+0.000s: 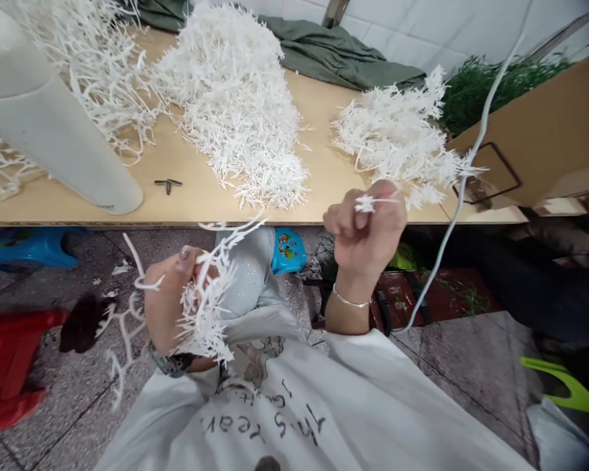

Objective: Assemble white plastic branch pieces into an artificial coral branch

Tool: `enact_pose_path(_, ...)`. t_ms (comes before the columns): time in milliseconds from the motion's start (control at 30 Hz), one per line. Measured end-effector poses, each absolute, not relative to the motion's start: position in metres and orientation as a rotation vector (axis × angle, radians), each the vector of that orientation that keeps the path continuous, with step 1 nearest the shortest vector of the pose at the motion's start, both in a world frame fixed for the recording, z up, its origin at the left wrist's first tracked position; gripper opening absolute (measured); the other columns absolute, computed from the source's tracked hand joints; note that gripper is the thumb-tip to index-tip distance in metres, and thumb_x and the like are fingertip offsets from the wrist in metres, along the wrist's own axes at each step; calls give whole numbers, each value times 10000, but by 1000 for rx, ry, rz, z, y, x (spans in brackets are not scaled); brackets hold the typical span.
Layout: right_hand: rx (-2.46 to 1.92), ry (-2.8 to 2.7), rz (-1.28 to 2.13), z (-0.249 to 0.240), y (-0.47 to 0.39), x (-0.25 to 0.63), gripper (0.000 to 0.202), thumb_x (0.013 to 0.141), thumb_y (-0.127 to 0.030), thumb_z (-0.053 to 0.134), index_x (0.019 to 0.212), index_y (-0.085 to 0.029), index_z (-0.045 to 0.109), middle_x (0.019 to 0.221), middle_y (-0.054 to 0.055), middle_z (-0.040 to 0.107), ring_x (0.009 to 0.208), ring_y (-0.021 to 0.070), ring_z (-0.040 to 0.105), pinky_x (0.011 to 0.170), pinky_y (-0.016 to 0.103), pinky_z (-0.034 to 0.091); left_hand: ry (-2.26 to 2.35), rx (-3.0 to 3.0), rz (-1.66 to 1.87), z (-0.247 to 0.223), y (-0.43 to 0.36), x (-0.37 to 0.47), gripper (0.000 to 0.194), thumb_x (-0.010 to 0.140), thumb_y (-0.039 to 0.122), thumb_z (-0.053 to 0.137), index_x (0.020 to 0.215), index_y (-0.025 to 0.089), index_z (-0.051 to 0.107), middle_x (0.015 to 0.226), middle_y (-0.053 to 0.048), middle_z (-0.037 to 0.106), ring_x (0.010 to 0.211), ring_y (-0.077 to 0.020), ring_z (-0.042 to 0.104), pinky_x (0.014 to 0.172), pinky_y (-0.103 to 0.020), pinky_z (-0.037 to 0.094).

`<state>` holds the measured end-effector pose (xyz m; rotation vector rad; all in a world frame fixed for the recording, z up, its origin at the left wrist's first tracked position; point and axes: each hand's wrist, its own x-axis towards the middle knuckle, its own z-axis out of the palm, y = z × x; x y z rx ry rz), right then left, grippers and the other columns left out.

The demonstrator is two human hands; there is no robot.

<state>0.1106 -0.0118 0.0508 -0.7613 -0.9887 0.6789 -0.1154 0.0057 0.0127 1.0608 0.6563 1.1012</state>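
The right hand (366, 239) is pinching a small white sprig (370, 203) between thumb and curled fingers, lifting it to chest height just in front of the bench (186, 190) edge, likely so the tip is staying clear for handling. The left hand (169, 304) is closing around a bunch (206, 307) of the same white branches, gripping their stems low so the feathery ends are fanning upward and outward; a few longer twigs are trailing off to its left. Both hands are working over the lap, below the bench top. On the bench, three heaps are lying within reach: a big pile (235, 104) in the middle, a smaller pile (397, 137) right behind the right hand, and loose branches (103, 72) beside a white cone (53, 131). A white cord (464, 176) is hanging past a cardboard box (544, 131) at the right.
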Motion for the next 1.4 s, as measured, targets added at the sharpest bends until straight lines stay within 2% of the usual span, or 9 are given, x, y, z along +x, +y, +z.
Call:
enact_pose_path(100,-837,-1212,518,37,-5,103,352,869,-449,529,610,-214,482,512,-52,352,411,54,295,408,224,250,519,926,1189,24,9,-98,422,800,388,605,443,189,497,313,65,351,253,-61,263,275,-221,262)
enact_pose_path(233,-800,-1347,466,29,-2,110,258,900,-371,502,695,-216,518,555,-47,396,432,53,353,413,216,289,580,659,1377,33,8,-75,369,717,338,674,461,179,461,342,78,337,275,-39,249,287,-200,277)
enact_pose_path(600,-1126,-1425,176,33,46,157,204,895,-409,490,777,-243,484,644,-29,430,516,92,374,493,263,338,492,719,1253,12,14,-60,400,796,497,598,599,176,464,460,56,389,362,-51,342,384,-229,299)
enact_pose_path(833,-1589,-1665,-99,12,100,189,240,798,-353,597,1004,-238,555,1022,74,583,841,188,533,758,382,466,497,641,1230,4,25,-50,402,705,544,690,723,173,535,561,47,439,416,-45,373,389,-211,323)
enact_pose_path(933,-1437,-1449,-77,8,81,169,188,869,-396,509,858,-221,576,886,41,595,780,147,547,692,319,449,645,679,1307,-1,28,-46,333,753,483,675,772,166,573,590,42,457,420,-40,380,375,-205,301)
enact_pose_path(1033,-1236,-1433,224,12,46,139,402,920,-466,397,653,-196,528,638,-6,531,629,102,504,629,280,404,741,753,1360,-5,29,-44,231,768,381,692,801,189,568,573,57,443,415,-37,377,358,-193,256)
enact_pose_path(1133,-1053,-1578,607,14,16,112,528,892,-615,306,674,-192,534,633,0,533,593,100,481,579,280,381,746,1016,1390,-5,26,-42,202,823,373,631,752,201,552,525,68,400,401,-41,335,361,-197,245)
enact_pose_path(1233,-1028,-1602,709,11,-2,93,584,779,-756,352,771,-199,527,685,-4,487,620,112,443,569,286,369,789,1318,1434,-2,22,-42,250,866,367,574,692,196,519,519,62,396,433,-52,347,404,-207,276)
enact_pose_path(1400,-1193,-1419,527,-8,-8,79,376,801,-589,538,779,-215,520,641,-26,460,583,105,396,536,270,345,775,1662,1279,-1,18,-44,204,899,355,525,785,191,562,560,57,423,492,-60,390,474,-215,311)
